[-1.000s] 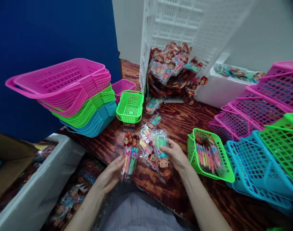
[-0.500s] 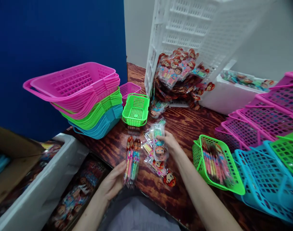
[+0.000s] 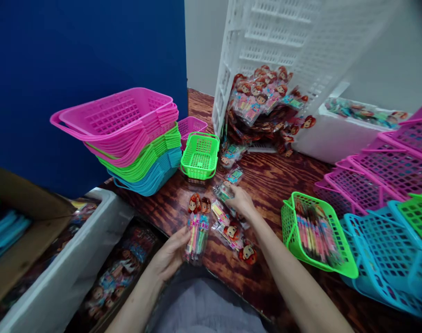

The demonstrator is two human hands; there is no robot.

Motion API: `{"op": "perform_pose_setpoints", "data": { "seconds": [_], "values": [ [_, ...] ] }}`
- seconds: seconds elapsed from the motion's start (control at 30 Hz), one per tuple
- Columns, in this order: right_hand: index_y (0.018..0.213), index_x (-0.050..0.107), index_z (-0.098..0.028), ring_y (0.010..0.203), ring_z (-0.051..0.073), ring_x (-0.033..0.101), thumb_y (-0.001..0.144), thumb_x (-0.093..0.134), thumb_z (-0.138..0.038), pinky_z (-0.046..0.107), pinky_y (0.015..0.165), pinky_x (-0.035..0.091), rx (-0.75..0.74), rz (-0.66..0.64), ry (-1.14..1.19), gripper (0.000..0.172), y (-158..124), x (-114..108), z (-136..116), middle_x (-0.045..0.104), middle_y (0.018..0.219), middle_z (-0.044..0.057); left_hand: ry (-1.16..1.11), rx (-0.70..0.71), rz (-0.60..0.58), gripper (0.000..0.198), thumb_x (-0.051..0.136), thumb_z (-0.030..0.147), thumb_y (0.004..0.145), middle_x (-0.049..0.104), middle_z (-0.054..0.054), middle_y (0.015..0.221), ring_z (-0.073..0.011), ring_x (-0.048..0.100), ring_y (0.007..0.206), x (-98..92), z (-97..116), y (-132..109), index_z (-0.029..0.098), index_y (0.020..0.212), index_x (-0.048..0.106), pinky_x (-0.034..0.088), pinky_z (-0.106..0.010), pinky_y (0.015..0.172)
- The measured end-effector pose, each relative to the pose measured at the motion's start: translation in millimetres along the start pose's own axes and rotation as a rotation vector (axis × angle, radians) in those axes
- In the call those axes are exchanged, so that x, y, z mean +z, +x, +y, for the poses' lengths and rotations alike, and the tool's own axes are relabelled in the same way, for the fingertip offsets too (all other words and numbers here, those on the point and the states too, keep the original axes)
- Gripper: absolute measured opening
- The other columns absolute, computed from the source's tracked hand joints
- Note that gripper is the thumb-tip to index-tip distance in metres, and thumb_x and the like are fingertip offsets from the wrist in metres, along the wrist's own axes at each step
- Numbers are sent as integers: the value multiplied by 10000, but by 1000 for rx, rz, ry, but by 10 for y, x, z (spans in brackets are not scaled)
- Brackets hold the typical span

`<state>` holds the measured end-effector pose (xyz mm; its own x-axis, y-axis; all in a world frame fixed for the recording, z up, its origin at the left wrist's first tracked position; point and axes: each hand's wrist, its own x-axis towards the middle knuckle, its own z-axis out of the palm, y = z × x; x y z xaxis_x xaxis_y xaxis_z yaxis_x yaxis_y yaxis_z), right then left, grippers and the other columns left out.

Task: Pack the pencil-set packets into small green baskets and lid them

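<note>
The paired cartoon-head packets (image 3: 198,231), filled with coloured sticks, stand side by side with heads upward, above the tabletop (image 3: 276,178); whether their lower ends touch it cannot be told. The left hand (image 3: 172,253) is at their left edge, its fingers clamped on the wrapping. Beyond and to the right of the pair, the right hand (image 3: 241,202) is on a single packet (image 3: 222,190); whether its fingers are closed on that packet or merely resting there cannot be told. Immediately right of the pair lie loose packets (image 3: 230,232), overlapping and turned at various angles.

The step in hand is judged to be packet-by-packet handling: the left hand keeps two together while the right attends to one. The next move, in this inspector's judgement, calls for a definite grip or a clean release at the right, without dragging the overlapping packets, and a steady left hold.

Further right of the pair, a green basket (image 3: 289,233) contains stick packets. Beyond the pair stands a second green basket (image 3: 198,174); to its far left, a nested basket stack (image 3: 144,143); to the far right, a white crate (image 3: 280,41) with a packet heap (image 3: 254,99).
</note>
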<state>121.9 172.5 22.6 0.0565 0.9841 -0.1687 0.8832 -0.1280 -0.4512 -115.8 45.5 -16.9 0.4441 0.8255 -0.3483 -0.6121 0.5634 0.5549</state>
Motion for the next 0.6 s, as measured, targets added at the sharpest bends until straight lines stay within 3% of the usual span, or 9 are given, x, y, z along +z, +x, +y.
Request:
{"op": "perform_pose_setpoints", "data": {
  "seconds": [0.13, 0.2, 0.23, 0.3, 0.4, 0.47, 0.6],
  "values": [
    [1019, 637, -233, 931, 239, 584, 748, 655, -258, 304, 784, 429, -24, 120, 142, 273, -352, -338, 226, 651, 902, 29, 232, -1, -29, 461, 800, 363, 807, 729, -88, 1119, -192, 693, 934, 4, 27, -54, 169, 1207, 675, 511, -262, 854],
    [982, 625, -233, 921, 226, 609, 727, 706, -301, 317, 819, 462, -54, 102, 504, 276, -667, -446, 361, 676, 912, 9, 395, -14, -94, 511, 821, 381, 778, 715, -79, 1151, -209, 666, 996, 21, 56, -74, 174, 1220, 668, 488, -269, 879],
    [1002, 631, -230, 931, 223, 629, 723, 739, -328, 325, 836, 480, -39, 18, 731, 316, -837, -463, 426, 695, 950, 13, 471, -31, -139, 523, 825, 387, 769, 708, -74, 1165, -219, 650, 1029, 40, 74, -75, 175, 1221, 667, 474, -278, 900],
    [1087, 645, -233, 938, 223, 671, 741, 764, -365, 357, 858, 513, 77, -155, 1175, 388, -1152, -410, 549, 729, 1022, 27, 581, -82, -250, 520, 825, 404, 762, 702, -64, 1168, -236, 625, 1065, 93, 106, -56, 176, 1205, 675, 449, -298, 932],
    [990, 700, -218, 911, 231, 710, 729, 786, -367, 410, 908, 532, 244, -173, 1640, 313, -1463, -185, 714, 768, 975, 43, 634, -162, -403, 518, 816, 412, 762, 694, -55, 1178, -241, 600, 1091, 184, 125, 7, 186, 1207, 678, 420, -315, 961],
    [913, 720, -207, 957, 250, 717, 729, 783, -365, 454, 974, 515, 292, -134, 1822, 250, -1558, -18, 800, 781, 982, 60, 637, -195, -445, 516, 810, 412, 763, 692, -56, 1186, -244, 593, 1097, 226, 112, 47, 191, 1210, 679, 412, -323, 969],
    [899, 737, -219, 1053, 258, 706, 753, 767, -370, 488, 1087, 445, 311, -106, 1994, 212, -1620, 198, 887, 785, 1017, 45, 657, -203, -394, 535, 816, 454, 736, 703, -68, 1141, -252, 600, 1055, 243, 54, 66, 177, 1177, 694, 425, -328, 935]
  ]
}}
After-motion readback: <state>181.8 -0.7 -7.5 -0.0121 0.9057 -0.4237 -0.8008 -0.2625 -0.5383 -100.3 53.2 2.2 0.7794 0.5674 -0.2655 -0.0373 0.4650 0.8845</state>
